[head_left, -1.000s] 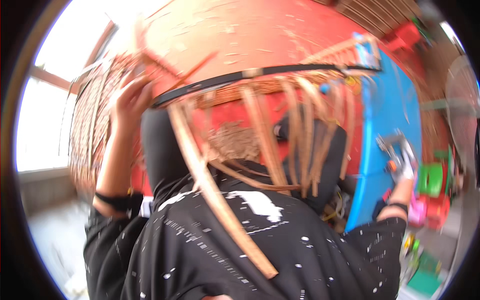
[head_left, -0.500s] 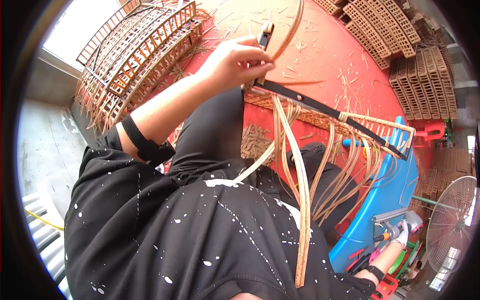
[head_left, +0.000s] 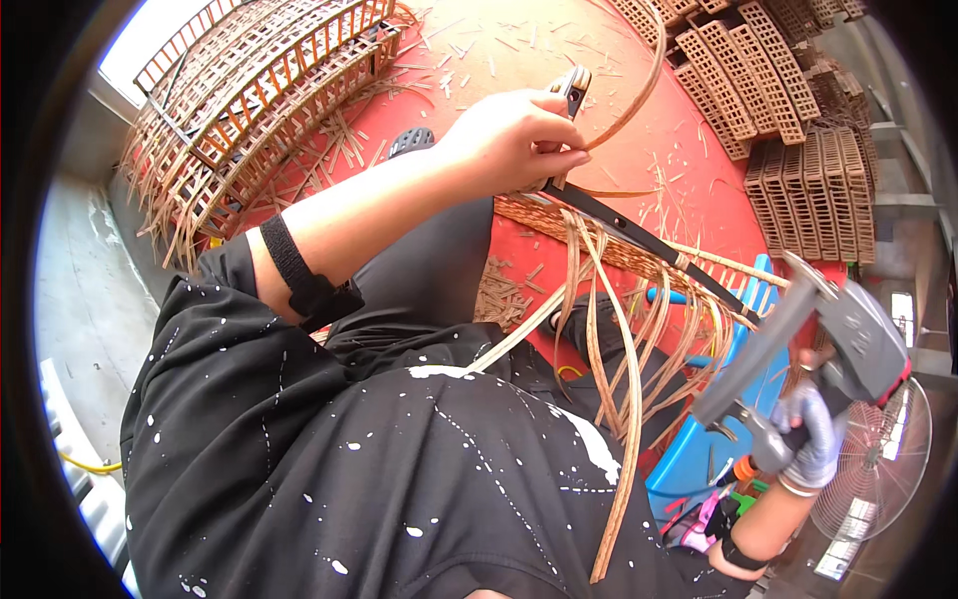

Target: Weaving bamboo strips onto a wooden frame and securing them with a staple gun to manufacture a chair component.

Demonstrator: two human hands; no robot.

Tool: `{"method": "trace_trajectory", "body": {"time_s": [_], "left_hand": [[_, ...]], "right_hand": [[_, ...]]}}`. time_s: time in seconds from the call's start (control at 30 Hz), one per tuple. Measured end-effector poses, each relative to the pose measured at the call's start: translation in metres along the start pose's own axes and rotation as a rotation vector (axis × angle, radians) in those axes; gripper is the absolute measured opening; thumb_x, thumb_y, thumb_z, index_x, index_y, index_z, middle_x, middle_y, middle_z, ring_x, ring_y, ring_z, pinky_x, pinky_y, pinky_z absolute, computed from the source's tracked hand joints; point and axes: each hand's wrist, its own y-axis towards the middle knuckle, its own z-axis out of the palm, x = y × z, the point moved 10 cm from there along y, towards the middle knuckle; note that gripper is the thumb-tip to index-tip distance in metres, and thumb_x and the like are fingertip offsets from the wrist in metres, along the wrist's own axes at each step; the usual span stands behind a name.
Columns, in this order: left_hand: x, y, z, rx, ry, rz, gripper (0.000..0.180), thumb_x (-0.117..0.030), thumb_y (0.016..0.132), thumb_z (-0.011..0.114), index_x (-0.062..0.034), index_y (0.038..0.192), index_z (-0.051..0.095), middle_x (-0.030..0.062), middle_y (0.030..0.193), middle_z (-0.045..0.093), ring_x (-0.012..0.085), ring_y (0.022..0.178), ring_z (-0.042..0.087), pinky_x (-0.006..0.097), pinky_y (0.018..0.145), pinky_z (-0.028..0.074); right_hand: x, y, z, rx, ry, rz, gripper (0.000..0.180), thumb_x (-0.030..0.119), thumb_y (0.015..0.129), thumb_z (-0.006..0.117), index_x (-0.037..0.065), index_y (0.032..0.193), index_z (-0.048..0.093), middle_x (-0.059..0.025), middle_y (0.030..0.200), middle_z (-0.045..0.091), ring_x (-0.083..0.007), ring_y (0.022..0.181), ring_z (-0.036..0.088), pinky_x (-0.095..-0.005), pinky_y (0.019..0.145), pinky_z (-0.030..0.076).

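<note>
My left hand is bare and closed around a thin bent rattan strip and the top of a black metal frame, just above my lap. Woven cane and long loose cane strips hang from that frame over my knees. My right hand, in a grey glove, grips a grey pneumatic staple gun at the lower right, apart from the frame. A black wristband sits on my left forearm.
Curved rattan frames are piled at the upper left on a red floor littered with cane offcuts. Stacks of woven panels stand at the upper right. A blue plastic stool and a fan are at the right.
The view has swung down and steadied. My left hand stays on the frame's top. My right hand has risen with the staple gun into clearer view at the lower right.
</note>
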Motion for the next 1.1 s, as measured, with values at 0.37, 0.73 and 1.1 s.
{"method": "trace_trajectory", "body": {"time_s": [0.37,0.73,1.1], "left_hand": [[-0.006,0.003,-0.005,-0.083,-0.005,0.072,0.013,-0.024,0.084,0.076,-0.0121,0.089,0.075,0.0058,0.077,0.062,0.0268,0.07,0.064,0.04,0.061,0.051],[-0.009,0.001,-0.007,-0.099,0.004,0.108,0.011,-0.023,0.081,0.077,-0.0137,0.088,0.075,0.0052,0.077,0.061,0.0276,0.073,0.064,0.04,0.062,0.051],[-0.009,-0.002,-0.01,-0.127,0.004,0.113,0.012,-0.02,0.078,0.077,-0.0134,0.088,0.075,0.0051,0.077,0.06,0.0273,0.074,0.064,0.039,0.062,0.05]], "right_hand": [[0.01,0.053,0.179,0.364,-0.559,0.204,0.037,0.008,0.079,0.081,0.002,0.111,0.063,-0.0038,0.08,0.067,-0.0113,0.068,0.063,-0.0276,0.061,0.051],[0.016,0.06,0.191,0.384,-0.653,0.209,0.037,0.01,0.08,0.08,0.003,0.112,0.063,-0.0033,0.081,0.067,-0.0112,0.071,0.063,-0.0288,0.063,0.052],[0.016,0.065,0.204,0.427,-0.729,0.103,0.023,0.017,0.079,0.081,0.001,0.092,0.07,-0.0034,0.071,0.067,-0.0123,0.063,0.062,-0.0311,0.059,0.05]]}}
